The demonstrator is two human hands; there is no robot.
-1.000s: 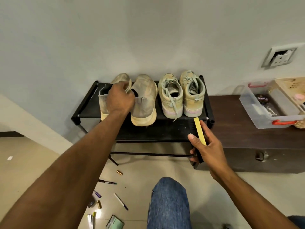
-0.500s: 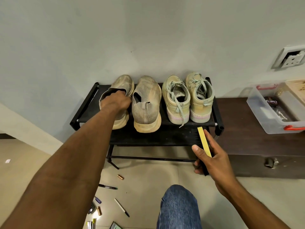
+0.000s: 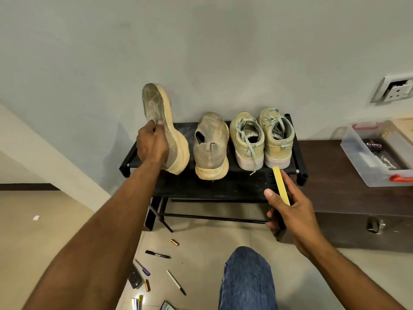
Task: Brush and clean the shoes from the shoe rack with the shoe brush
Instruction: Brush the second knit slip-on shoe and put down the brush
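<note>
Left hand (image 3: pixel 152 143) grips the knit shoe (image 3: pixel 164 128) by its soft collar, toe raised, at centre-left above the shoe rack (image 3: pixel 223 186); light, pliable upper, best supported at heel; right hand (image 3: pixel 290 211) clasps the brush (image 3: pixel 281 185).

"Cherry" in white on black tin (image 3: pixel 372 146) inside clear plastic box (image 3: pixel 357 166); no other legible text
</note>
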